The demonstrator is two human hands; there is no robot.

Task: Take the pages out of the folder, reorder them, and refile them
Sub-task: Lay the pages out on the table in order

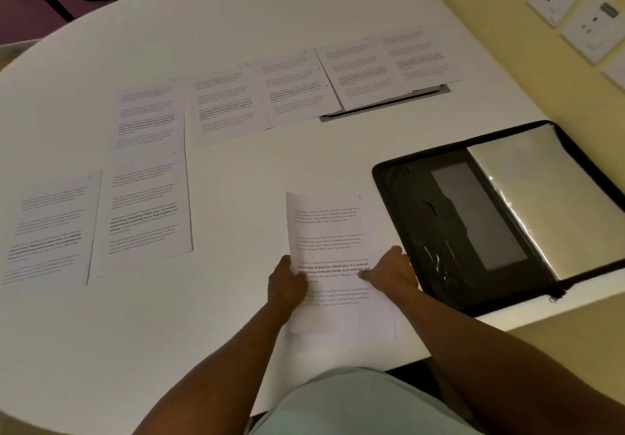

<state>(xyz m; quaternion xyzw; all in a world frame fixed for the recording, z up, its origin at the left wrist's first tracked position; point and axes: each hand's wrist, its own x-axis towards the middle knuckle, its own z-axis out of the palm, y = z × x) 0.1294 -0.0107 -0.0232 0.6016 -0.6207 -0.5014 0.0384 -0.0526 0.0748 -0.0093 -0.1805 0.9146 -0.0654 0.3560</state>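
Both hands hold a small stack of pages at the tabletop's near edge: the left hand grips its left side, thumb on the top sheet, and the right hand pinches its right side. Lower sheets poke out unevenly, so one could slide free if the grip loosens. Just right of the hands, the folder lies open at the right edge. Farther off, seven single pages lie spread from the left edge toward the far right corner.
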